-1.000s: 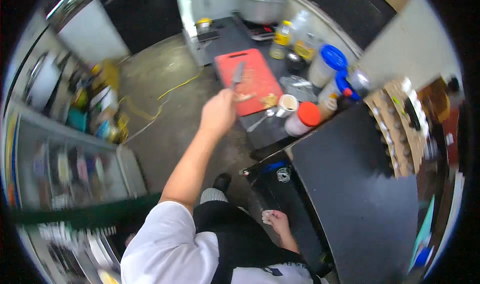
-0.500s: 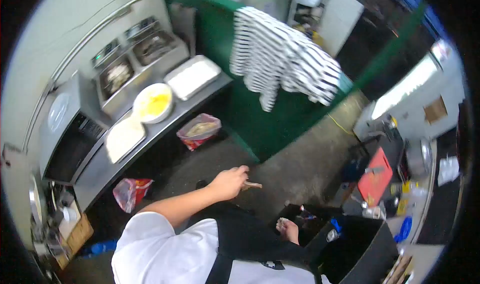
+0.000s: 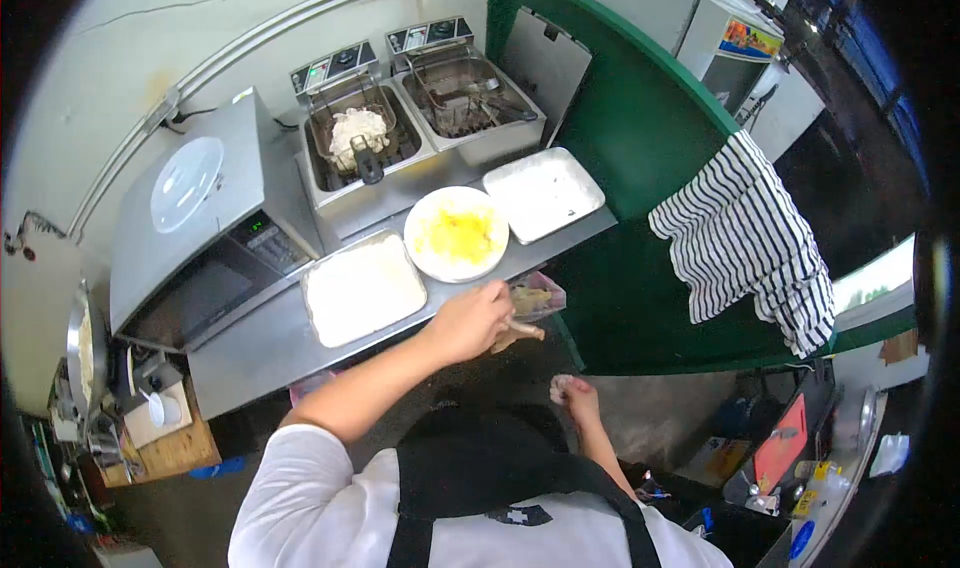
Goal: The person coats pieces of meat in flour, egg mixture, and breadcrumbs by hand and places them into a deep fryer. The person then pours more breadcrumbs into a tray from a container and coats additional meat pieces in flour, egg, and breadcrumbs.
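My left hand (image 3: 468, 320) is closed round a pale meat piece (image 3: 520, 332) with a thin, bone-like end sticking out. It is in front of the counter's edge, just below a white bowl (image 3: 455, 236) of yellow, egg-like liquid. To the left of the bowl lies a tray of white powder (image 3: 364, 290); to its right is a metal tray (image 3: 543, 194) with only small specks in it. My right hand (image 3: 577, 398) hangs low over the floor, fingers curled, their tips caked white. Whether those fingers hold anything is hidden.
Two deep fryers (image 3: 420, 153) stand behind the trays, one basket (image 3: 358, 133) holding whitish pieces. A microwave (image 3: 215, 223) is at the left. Below the counter shows a bag (image 3: 540, 296) with pale pieces. A striped cloth (image 3: 750, 238) hangs on the green partition (image 3: 625, 118).
My view has swung left towards the counter and fryers. My left hand, still holding the meat piece, is now close to the counter's edge. My right hand has come away from the dark box.
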Action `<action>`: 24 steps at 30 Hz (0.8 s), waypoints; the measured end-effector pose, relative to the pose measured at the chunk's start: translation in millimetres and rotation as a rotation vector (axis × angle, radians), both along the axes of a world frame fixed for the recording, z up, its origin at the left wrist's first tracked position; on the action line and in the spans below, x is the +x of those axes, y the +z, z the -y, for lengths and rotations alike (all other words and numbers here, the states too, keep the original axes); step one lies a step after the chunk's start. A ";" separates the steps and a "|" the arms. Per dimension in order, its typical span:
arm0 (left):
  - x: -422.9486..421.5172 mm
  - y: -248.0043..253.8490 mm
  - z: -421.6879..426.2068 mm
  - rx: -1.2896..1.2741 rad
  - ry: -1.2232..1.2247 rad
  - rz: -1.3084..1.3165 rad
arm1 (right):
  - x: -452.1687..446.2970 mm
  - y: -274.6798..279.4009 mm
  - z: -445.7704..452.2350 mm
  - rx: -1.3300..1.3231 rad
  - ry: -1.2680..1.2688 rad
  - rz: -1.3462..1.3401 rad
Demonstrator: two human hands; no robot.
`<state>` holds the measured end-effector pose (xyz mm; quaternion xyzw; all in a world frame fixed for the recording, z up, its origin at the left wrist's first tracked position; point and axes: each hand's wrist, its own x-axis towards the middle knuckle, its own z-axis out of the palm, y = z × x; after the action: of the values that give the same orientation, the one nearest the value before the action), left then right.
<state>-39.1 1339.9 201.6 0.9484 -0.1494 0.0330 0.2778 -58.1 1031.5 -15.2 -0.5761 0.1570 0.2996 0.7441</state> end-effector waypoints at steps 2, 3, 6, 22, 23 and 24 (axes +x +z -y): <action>44.3 18.7 -8.1 -0.011 -0.060 0.037 | 15.0 27.0 -25.4 -0.001 0.003 0.008; 68.5 27.8 -9.5 -0.023 -0.074 0.090 | 23.2 49.7 -37.0 -0.028 -0.022 0.004; 142.2 50.3 -7.2 -0.045 -0.104 0.242 | 57.5 58.1 -37.1 -0.074 0.021 0.091; 259.1 -80.6 -46.1 0.217 0.237 0.196 | 304.2 100.5 -91.5 -0.592 0.457 1.015; 253.3 -67.3 -47.0 0.146 0.291 0.152 | 316.1 98.8 -103.5 -0.629 0.497 1.058; 245.6 -48.1 -46.7 -0.009 0.312 0.095 | 326.0 94.4 -114.2 -0.668 0.539 1.104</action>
<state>206.5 1386.6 153.5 0.9562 -0.0131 0.1210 0.2663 267.9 1145.8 79.2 -0.8608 -0.3088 0.0729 0.3979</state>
